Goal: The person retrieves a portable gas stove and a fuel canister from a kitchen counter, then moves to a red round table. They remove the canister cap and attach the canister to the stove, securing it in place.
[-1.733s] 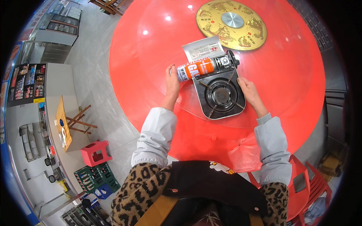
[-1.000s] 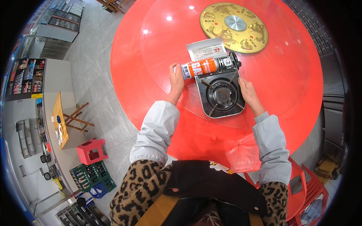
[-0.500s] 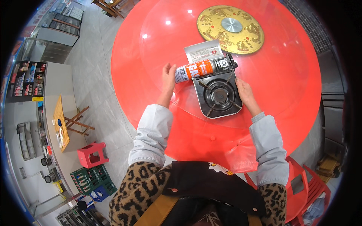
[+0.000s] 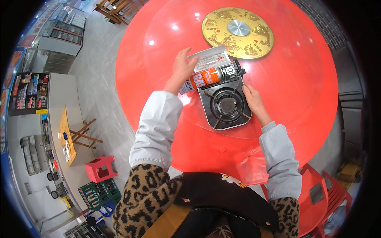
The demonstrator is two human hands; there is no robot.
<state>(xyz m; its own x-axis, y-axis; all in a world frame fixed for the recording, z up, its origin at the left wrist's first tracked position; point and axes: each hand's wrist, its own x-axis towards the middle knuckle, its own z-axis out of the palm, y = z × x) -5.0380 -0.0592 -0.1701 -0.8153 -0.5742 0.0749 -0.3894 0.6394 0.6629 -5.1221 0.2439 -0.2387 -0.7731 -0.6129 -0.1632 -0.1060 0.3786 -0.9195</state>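
Observation:
A portable gas stove [image 4: 214, 119] with a black square top and a round burner [image 4: 227, 105] sits on the red round table. Its compartment lid [image 4: 212, 58] stands raised on the far side. In the compartment lies an orange and white gas canister [image 4: 205, 77], its right end against the metal fitting by the black knob [image 4: 242, 71]. My left hand [image 4: 184, 66] is above the canister's left end, fingers apart, the thumb close to the lid's left edge; whether it touches the lid I cannot tell. My right hand [image 4: 254, 100] grips the stove's right edge, thumb on top.
Farther back on the red table [image 4: 158, 71] lies a gold patterned disc [image 4: 216, 31] with a silver centre. Red plastic chairs [image 4: 313, 202] stand at the lower right. Off to the left are a pink stool [image 4: 95, 168], a green crate [image 4: 97, 194] and a wooden folding table [image 4: 66, 137].
My left hand has left the canister's end and risen toward the lid. The lid, canister and stove appear slightly shifted left in the picture. My right hand keeps its hold on the stove's edge.

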